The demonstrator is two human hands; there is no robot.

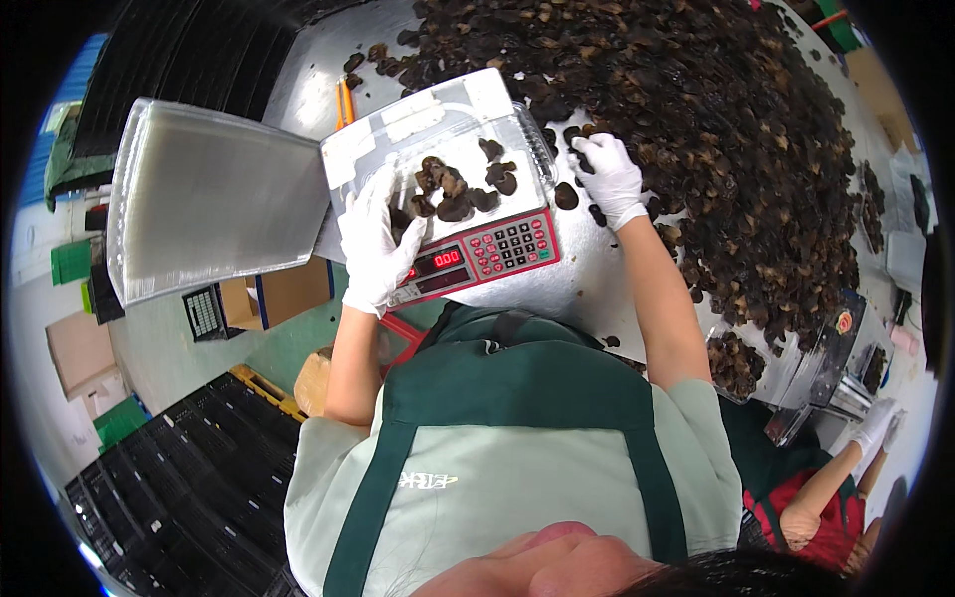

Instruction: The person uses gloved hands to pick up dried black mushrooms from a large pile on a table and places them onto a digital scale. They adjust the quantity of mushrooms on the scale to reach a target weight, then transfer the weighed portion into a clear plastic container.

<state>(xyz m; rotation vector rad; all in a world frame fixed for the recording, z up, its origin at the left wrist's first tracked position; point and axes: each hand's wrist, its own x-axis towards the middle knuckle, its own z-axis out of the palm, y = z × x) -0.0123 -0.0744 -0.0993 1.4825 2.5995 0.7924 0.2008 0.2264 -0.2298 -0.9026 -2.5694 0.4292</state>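
A transparent plastic tray [515, 168] lies on the digital scale [548, 237], holding several dark pieces of wood ear fungus [453, 207]. My left hand [377, 242], in a white glove, is around the tray's near left corner, thumb above the scale's lit red display [448, 258]. Part of that corner is hidden under the hand. To the right of the scale, my gloved right hand [608, 179] rests low over the metal table with its fingers curled on a small fungus piece [586, 163]. Loose pieces [566, 195] lie beside it.
A large heap of wood ear fungus [731, 134] spreads across the table's far and right side. Left of the scale is a stack of transparent trays [224, 201]. An orange-handled tool [344, 104] lies behind the scale. A co-worker's gloved hand [877, 425] shows at lower right.
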